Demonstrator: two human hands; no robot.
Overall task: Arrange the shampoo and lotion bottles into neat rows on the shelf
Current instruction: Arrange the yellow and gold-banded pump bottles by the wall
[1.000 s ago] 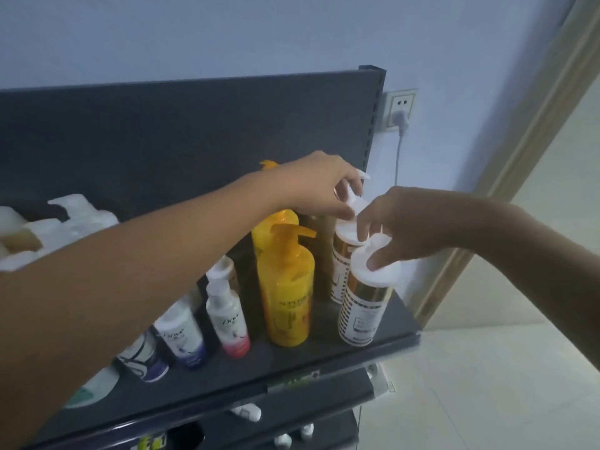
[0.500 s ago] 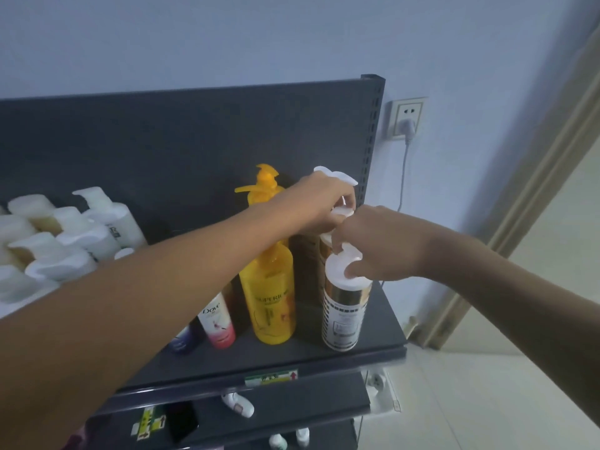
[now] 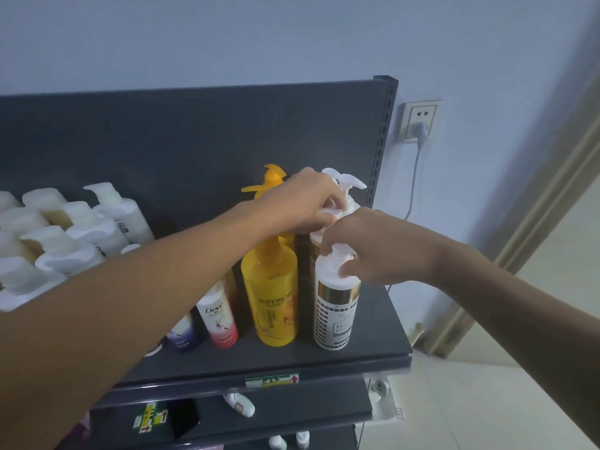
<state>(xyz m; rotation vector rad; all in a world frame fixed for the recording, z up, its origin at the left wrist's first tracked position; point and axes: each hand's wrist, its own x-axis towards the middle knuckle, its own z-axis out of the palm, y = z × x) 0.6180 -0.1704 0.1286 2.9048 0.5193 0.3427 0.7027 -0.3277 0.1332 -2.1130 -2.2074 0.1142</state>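
A pale blue-grey wall (image 3: 259, 37) fills the upper part of the frame. At the upper right, a white wall socket (image 3: 419, 120) carries a grey plug (image 3: 421, 129), and its cable (image 3: 414, 183) hangs down the wall. Along the right edge runs a beige door frame (image 3: 532, 235), slanting in the wide-angle view. Light floor tiles (image 3: 487, 407) spread across the lower right. Near the bottom left, a dark phone-like slab (image 3: 183, 422) lies beside a green and yellow label (image 3: 150, 418).

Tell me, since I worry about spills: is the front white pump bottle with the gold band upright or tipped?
Upright. The white pump bottle with the gold band stands base-down on the dark shelf, right hand on its pump.
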